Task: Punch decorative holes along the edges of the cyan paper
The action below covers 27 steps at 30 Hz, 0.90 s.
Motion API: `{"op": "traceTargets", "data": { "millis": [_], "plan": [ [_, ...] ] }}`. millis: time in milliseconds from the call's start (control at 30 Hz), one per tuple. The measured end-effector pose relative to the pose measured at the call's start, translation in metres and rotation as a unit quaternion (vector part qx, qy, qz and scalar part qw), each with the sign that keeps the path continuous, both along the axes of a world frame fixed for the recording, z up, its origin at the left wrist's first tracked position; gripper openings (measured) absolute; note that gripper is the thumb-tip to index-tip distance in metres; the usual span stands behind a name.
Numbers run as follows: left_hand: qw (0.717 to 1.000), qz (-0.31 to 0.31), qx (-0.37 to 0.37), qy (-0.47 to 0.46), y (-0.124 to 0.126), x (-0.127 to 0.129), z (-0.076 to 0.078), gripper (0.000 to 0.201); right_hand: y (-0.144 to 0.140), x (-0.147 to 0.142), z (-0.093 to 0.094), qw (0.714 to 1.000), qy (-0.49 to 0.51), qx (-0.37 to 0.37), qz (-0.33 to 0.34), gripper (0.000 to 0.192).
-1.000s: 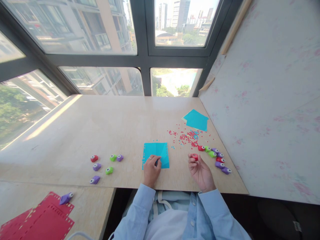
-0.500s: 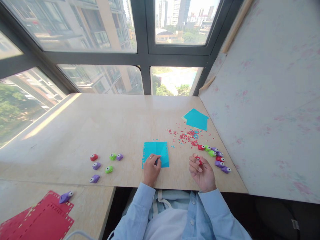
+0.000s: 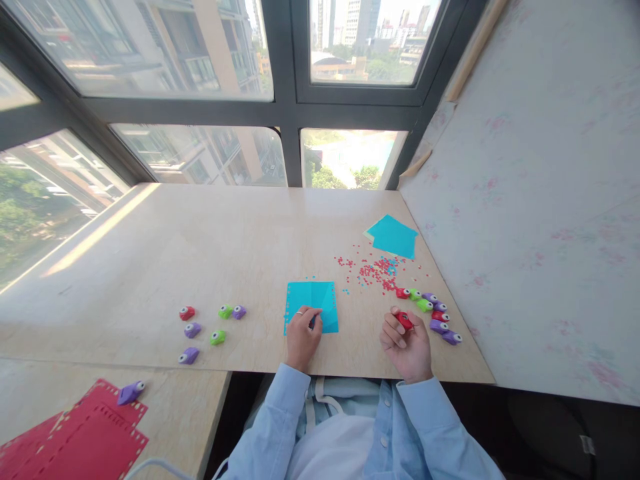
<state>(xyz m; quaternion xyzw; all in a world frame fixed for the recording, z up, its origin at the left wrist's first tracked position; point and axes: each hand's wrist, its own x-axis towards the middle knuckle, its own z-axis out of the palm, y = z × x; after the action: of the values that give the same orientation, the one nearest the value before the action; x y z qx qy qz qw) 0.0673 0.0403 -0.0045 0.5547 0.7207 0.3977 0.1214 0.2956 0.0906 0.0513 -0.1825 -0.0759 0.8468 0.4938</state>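
Note:
My right hand (image 3: 407, 347) is closed around a small red craft punch (image 3: 404, 321), holding it just above the table with the palm turned up. My left hand (image 3: 304, 337) rests on a blue square of paper (image 3: 327, 293), its fingers curled together on the lower middle. A dark patch shows between thumb and fingers; whether it is an object or shadow is unclear. Small holes run along the paper's left edge and part of its right edge, and a crease crosses it.
Red and blue paper bits (image 3: 375, 272) lie scattered beyond my right hand, near blue sheets (image 3: 395, 237). Several coloured punches (image 3: 440, 327) sit at right, others (image 3: 192, 330) at left. Punched red sheets (image 3: 95, 433) lie at lower left with a purple punch (image 3: 131, 393).
The red punch has turned in my right hand, and more of it shows between the fingers. My left hand has kept its place on the blue paper.

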Motion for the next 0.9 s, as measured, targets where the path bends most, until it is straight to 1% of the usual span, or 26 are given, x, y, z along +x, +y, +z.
{"op": "traceTargets", "data": {
  "millis": [200,333,567,733,900],
  "plan": [
    [1.0,0.001,0.0,-0.006,0.0,0.0,0.0,0.02,-0.002,-0.003,0.002,0.999,0.008,0.007,0.031,0.018],
    [1.0,0.001,-0.002,-0.005,0.0,0.0,0.001,0.02,-0.003,-0.004,0.004,0.999,-0.01,0.025,0.041,0.017],
    [1.0,0.001,-0.003,-0.001,0.0,0.0,0.002,0.021,-0.006,-0.009,0.006,0.996,-0.074,0.046,0.033,0.025],
    [1.0,0.002,-0.003,0.002,0.0,0.0,0.002,0.02,-0.008,-0.012,0.007,0.992,-0.084,0.075,0.052,0.021],
    [1.0,0.004,-0.007,-0.001,0.0,0.0,0.002,0.02,-0.007,-0.01,0.009,0.994,-0.077,0.07,0.045,0.018]
  ]
}}
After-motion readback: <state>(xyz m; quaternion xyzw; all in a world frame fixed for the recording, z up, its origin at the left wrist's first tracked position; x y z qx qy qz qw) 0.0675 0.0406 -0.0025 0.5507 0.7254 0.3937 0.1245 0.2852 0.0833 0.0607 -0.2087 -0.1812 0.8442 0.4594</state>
